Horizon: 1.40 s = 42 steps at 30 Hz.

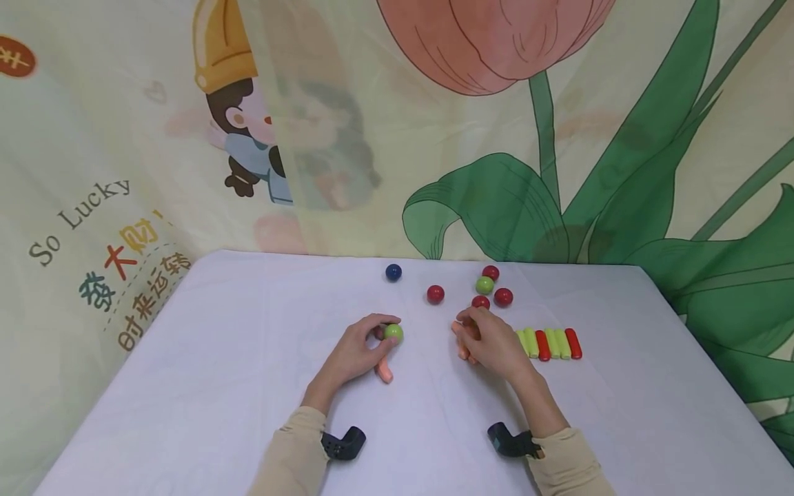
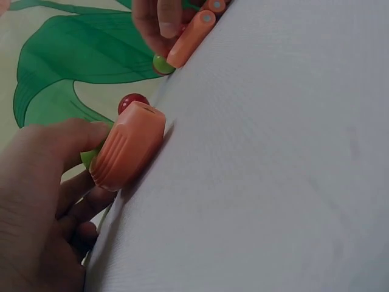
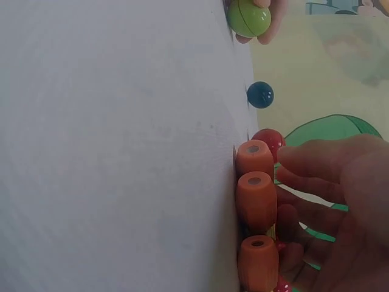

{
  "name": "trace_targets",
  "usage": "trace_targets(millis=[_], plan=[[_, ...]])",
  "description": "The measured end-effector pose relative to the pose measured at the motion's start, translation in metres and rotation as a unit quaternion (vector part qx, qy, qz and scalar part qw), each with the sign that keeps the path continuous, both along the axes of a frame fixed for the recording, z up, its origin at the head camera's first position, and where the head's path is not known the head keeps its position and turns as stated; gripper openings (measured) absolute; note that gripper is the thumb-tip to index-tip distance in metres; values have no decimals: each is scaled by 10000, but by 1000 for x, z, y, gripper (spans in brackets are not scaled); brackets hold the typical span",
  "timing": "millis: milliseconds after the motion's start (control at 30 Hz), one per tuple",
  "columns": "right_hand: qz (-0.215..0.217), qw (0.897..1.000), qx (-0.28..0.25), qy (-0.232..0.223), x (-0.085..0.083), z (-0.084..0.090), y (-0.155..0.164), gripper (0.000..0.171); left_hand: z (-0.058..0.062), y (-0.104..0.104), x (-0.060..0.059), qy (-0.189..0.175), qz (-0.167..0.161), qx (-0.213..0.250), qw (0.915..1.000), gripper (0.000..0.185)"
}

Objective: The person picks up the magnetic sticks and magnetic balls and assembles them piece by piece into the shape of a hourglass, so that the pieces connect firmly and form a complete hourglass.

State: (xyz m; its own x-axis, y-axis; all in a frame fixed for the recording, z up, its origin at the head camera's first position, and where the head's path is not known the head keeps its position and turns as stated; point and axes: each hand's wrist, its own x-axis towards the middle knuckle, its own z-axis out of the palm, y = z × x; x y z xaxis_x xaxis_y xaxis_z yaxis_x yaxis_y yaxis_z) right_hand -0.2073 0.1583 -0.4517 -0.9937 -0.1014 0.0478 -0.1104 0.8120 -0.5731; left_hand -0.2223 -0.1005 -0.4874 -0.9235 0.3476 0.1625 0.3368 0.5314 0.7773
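Observation:
My left hand pinches a green ball between thumb and index finger. Close by that hand lies a grooved orange stick, its end facing the camera in the left wrist view; it partly hides the ball there. My right hand hovers low with loosely curved fingers beside several orange sticks, one of them an upper orange stick. These have holes in their ends and line up side by side. A fingertip is very near the uppermost stick; whether it touches cannot be told. The right hand covers part of these sticks in the head view.
A row of light green and red sticks lies right of the right hand. Behind the hands are a blue ball, a red ball, another green ball and several more red balls. A printed cloth hangs behind the table.

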Motion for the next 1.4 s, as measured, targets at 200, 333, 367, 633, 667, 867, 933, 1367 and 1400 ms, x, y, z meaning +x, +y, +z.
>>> trace_targets(millis=[200, 333, 367, 633, 667, 867, 933, 1367, 1400], plan=[[-67, 9998, 153, -53, 0, 1, -2, 33, 0, -1, -1, -79, 95, -29, 9999, 33], [-115, 9994, 305, -108, 0, 1, -4, 35, 1, -1, 1, -136, 144, -17, 9998, 32], [-119, 9993, 338, -97, 0, 1, -4, 35, 1, -1, 2, -143, 143, 2, 9998, 32], [-251, 9992, 212, -226, 1, 0, -5, 33, 0, 1, 3, -217, 136, 43, 9997, 33], [-267, 9991, 199, -251, 1, 0, -5, 32, 0, 1, 4, -207, 133, 38, 9997, 34], [-300, 9991, 216, -192, 1, 0, -5, 31, 2, 1, 3, -166, 153, 53, 9997, 34], [-299, 9992, 191, -196, 0, 0, -6, 31, 2, 1, 3, -168, 159, 49, 9997, 33], [-330, 9992, 103, -176, 1, -3, -7, 32, 0, 0, 1, -27, 160, -71, 9998, 33], [-329, 9993, 108, -157, 1, -3, -7, 32, 0, 0, 1, -10, 177, -97, 9998, 33]])
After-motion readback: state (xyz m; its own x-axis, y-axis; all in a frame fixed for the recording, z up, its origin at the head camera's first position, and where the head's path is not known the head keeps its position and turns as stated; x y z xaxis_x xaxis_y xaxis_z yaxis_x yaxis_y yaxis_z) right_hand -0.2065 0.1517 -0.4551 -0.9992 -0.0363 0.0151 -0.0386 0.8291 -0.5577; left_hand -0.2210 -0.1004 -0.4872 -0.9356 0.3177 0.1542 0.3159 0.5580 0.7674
